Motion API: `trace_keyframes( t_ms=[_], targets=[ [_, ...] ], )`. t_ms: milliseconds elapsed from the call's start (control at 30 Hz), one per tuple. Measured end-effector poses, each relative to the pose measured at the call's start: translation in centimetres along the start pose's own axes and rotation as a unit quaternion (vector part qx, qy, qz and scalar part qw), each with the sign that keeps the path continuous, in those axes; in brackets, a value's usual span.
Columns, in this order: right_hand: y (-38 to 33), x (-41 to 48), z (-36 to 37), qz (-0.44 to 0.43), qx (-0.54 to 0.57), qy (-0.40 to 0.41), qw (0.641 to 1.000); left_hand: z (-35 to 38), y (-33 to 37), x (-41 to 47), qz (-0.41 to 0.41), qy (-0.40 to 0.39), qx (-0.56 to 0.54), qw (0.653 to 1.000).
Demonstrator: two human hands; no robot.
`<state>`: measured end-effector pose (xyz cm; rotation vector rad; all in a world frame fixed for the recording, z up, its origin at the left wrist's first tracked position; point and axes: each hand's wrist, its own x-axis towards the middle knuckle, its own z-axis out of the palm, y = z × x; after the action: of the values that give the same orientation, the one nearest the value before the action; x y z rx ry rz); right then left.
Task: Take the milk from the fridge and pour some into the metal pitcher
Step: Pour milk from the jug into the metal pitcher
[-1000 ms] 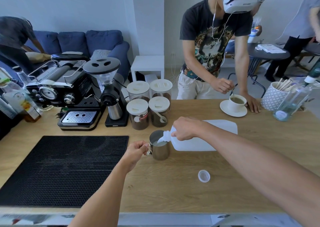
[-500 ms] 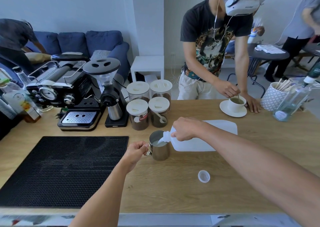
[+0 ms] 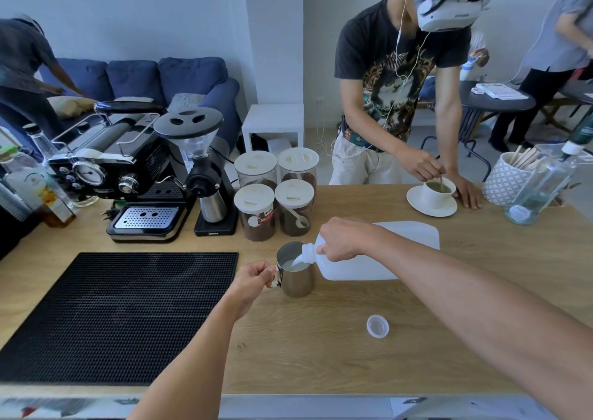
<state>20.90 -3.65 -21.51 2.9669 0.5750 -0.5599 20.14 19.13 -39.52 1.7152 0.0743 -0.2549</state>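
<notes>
Two hands meet mid-bench (image 3: pixel 321 355). The jug (image 3: pixel 369 264), white translucent plastic and uncapped, is tipped nearly flat. Its long axis runs left to right, with the neck pointing left and slightly down over the pitcher's (image 3: pixel 296 280) rim, and a white stream falls in. The right hand (image 3: pixel 345 238) curls round the jug near the neck. The pitcher, shiny steel, stands upright just right of the black mat (image 3: pixel 118 317), with milk pooled inside. The left hand (image 3: pixel 253 280) grips its handle with curled fingers. The cap (image 3: pixel 377 325) lies apart.

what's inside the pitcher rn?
The pitcher is partly full of milk, with a stream running in from the jug mouth. Its steel wall hides how deep the milk is.
</notes>
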Motion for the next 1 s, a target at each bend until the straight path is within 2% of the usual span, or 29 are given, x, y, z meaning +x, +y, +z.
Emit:
trace_keyframes(
  t_ms=[1000],
  targets=[
    [-0.19,0.16,0.02,0.001,-0.007,0.003,1.0,-0.02,0.35,-0.18,-0.013,-0.007,0.003,1.0]
  ],
)
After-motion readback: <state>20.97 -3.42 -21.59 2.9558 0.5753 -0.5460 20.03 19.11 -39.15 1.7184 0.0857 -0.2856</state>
